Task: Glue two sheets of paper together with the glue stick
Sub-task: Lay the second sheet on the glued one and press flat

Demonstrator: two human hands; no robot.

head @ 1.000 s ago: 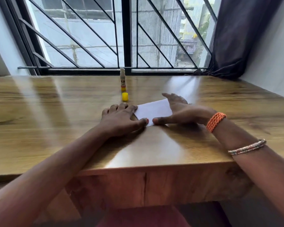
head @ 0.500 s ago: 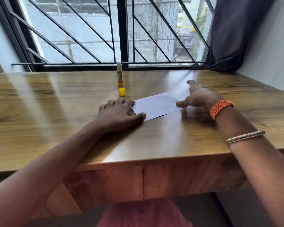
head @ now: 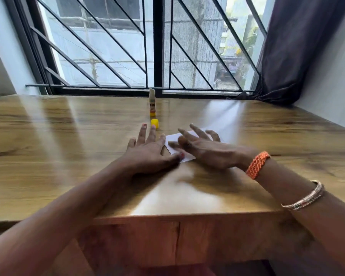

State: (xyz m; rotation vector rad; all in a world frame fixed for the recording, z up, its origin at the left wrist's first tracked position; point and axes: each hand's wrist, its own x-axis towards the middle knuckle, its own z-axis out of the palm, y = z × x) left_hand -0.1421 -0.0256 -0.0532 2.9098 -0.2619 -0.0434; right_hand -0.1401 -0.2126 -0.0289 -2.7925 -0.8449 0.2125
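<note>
It looked like a room in a home or flat. A wooden table (head: 48, 156) stood against a window (head: 116, 46) fitted with black metal grilles, and a dark curtain (head: 299, 46) hung at the far right beside plain pale walls (head: 331, 80). Outside rose neighbouring buildings (head: 197, 46).

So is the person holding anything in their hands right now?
Nothing is gripped. The left hand lies flat with its thumb on the near left edge of the paper; the right hand, blurred, is spread open over it.
</note>
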